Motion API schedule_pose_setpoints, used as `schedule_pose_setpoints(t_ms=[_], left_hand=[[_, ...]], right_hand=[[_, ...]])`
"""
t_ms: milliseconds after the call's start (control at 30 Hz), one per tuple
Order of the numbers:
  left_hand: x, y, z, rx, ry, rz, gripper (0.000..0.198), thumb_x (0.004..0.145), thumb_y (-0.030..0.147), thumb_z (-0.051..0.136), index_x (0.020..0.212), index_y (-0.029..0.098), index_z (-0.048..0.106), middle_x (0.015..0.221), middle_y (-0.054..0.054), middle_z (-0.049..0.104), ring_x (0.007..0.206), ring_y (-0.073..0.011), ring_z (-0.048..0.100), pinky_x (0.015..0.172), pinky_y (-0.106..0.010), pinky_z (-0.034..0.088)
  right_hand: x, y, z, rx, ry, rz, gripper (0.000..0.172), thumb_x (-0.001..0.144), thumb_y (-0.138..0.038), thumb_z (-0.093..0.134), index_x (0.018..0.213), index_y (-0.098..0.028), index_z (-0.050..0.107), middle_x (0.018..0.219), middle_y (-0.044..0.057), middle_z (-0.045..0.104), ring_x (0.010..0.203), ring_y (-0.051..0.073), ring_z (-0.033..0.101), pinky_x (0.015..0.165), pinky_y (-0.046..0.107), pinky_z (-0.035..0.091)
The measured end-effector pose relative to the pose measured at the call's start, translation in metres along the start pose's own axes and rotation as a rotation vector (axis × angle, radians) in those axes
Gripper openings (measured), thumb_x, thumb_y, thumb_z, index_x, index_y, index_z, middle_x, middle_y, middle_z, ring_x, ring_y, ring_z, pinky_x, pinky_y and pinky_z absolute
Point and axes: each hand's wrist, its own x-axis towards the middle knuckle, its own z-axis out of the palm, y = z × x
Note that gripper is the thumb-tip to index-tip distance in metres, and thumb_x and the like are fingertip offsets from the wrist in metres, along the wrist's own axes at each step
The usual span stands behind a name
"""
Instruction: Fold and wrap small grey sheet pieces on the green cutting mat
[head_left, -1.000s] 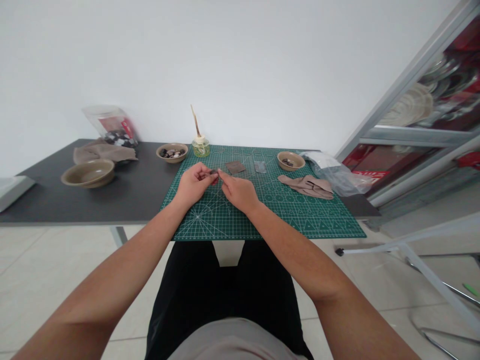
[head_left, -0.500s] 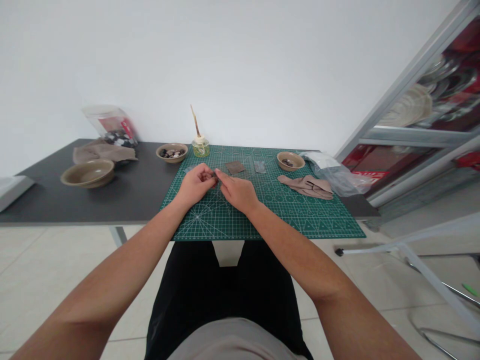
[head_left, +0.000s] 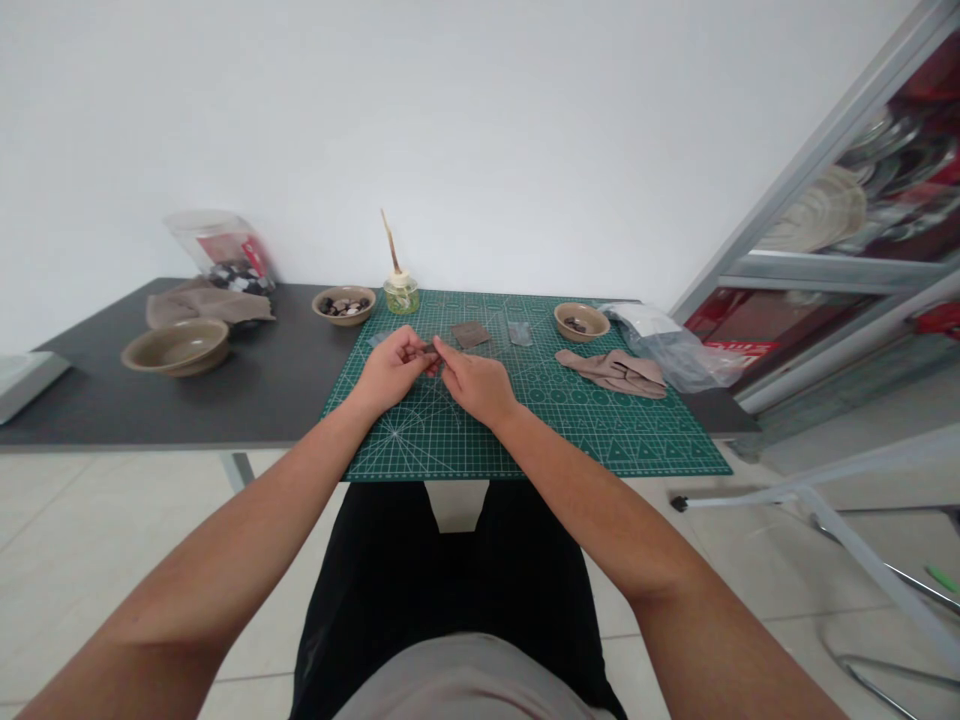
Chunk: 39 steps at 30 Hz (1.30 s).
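Over the green cutting mat (head_left: pixel 525 440), my left hand (head_left: pixel 391 370) and my right hand (head_left: pixel 476 380) meet fingertip to fingertip. Both are closed on a small flat grey-brown piece (head_left: pixel 430 348), which shows between the fingers; its kind is too small to make out. Just beyond my right hand lies a brown square sheet (head_left: pixel 470 333). Beside it is a small clear plastic packet (head_left: pixel 520 334). Another clear plastic piece (head_left: pixel 379 338) is partly hidden behind my left hand.
Bowls of dark and pale pebbles stand at the left (head_left: pixel 344 306) and right (head_left: pixel 582 322). Near them are a glass jar with a brush (head_left: pixel 402 292), a crumpled cloth (head_left: pixel 615 373) and a plastic bag (head_left: pixel 675 350). A larger bowl (head_left: pixel 176 348) sits farther left.
The small piece between my fingers has turned and shows more of its brown flat face. My hands have barely shifted.
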Motion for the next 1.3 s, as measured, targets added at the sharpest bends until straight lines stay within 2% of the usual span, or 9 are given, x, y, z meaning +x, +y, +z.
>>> schedule_pose_setpoints(t_ms=[333, 733, 900, 1033, 1100, 1200, 1300], left_hand=[[0.002, -0.004, -0.001, -0.035, -0.046, 0.045, 0.028, 0.078, 0.027, 0.068, 0.076, 0.022, 0.040, 0.063, 0.005, 0.064, 0.063, -0.0149, 0.067, 0.062, -0.028, 0.053], [0.002, 0.001, -0.001, -0.043, 0.025, 0.053, 0.026, 0.079, 0.022, 0.066, 0.083, 0.022, 0.040, 0.060, 0.006, 0.063, 0.057, -0.0139, 0.066, 0.058, -0.028, 0.055], [0.001, 0.005, -0.001, -0.067, 0.035, -0.010, 0.028, 0.080, 0.024, 0.066, 0.103, 0.018, 0.051, 0.062, 0.006, 0.062, 0.057, -0.0130, 0.066, 0.061, -0.029, 0.058], [0.002, 0.002, -0.001, -0.124, 0.011, -0.073, 0.030, 0.076, 0.023, 0.070, 0.098, 0.017, 0.051, 0.066, 0.004, 0.066, 0.066, -0.0145, 0.070, 0.068, -0.031, 0.059], [0.003, 0.000, -0.001, -0.142, -0.017, -0.087, 0.032, 0.074, 0.025, 0.072, 0.096, 0.018, 0.050, 0.068, 0.003, 0.067, 0.066, -0.0154, 0.069, 0.065, -0.031, 0.059], [0.004, -0.001, -0.002, -0.063, -0.020, -0.062, 0.031, 0.071, 0.026, 0.075, 0.090, 0.018, 0.051, 0.059, 0.006, 0.060, 0.051, -0.0113, 0.060, 0.052, -0.024, 0.050], [0.005, -0.001, -0.002, 0.009, -0.002, -0.007, 0.030, 0.067, 0.024, 0.077, 0.084, 0.018, 0.054, 0.054, 0.008, 0.054, 0.047, -0.0086, 0.054, 0.048, -0.021, 0.043]], right_hand=[[0.001, 0.001, 0.002, 0.019, -0.001, 0.016, 0.052, 0.101, -0.028, 0.029, 0.151, -0.018, 0.036, 0.126, 0.008, 0.068, 0.105, 0.020, 0.066, 0.080, 0.026, 0.047], [0.001, 0.002, 0.001, 0.081, 0.001, 0.033, 0.048, 0.099, -0.027, 0.037, 0.146, -0.020, 0.045, 0.122, 0.008, 0.070, 0.101, 0.022, 0.068, 0.080, 0.029, 0.049], [0.004, 0.010, 0.008, 0.257, 0.129, 0.106, 0.046, 0.097, -0.024, 0.042, 0.142, -0.020, 0.051, 0.121, 0.008, 0.070, 0.104, 0.023, 0.068, 0.088, 0.031, 0.050], [0.005, 0.018, 0.012, 0.464, 0.291, 0.099, 0.037, 0.096, -0.024, 0.046, 0.129, -0.020, 0.063, 0.123, 0.006, 0.070, 0.105, 0.020, 0.068, 0.093, 0.030, 0.050], [0.005, 0.020, 0.012, 0.535, 0.336, 0.079, 0.034, 0.095, -0.024, 0.048, 0.122, -0.020, 0.067, 0.119, 0.005, 0.072, 0.103, 0.019, 0.069, 0.092, 0.029, 0.050], [0.005, 0.020, 0.011, 0.597, 0.347, 0.040, 0.030, 0.092, -0.024, 0.053, 0.116, -0.022, 0.071, 0.111, 0.003, 0.074, 0.098, 0.018, 0.070, 0.088, 0.028, 0.052], [0.005, 0.019, 0.011, 0.630, 0.330, 0.028, 0.027, 0.091, -0.025, 0.055, 0.112, -0.023, 0.072, 0.107, 0.002, 0.075, 0.094, 0.017, 0.070, 0.085, 0.027, 0.052]])
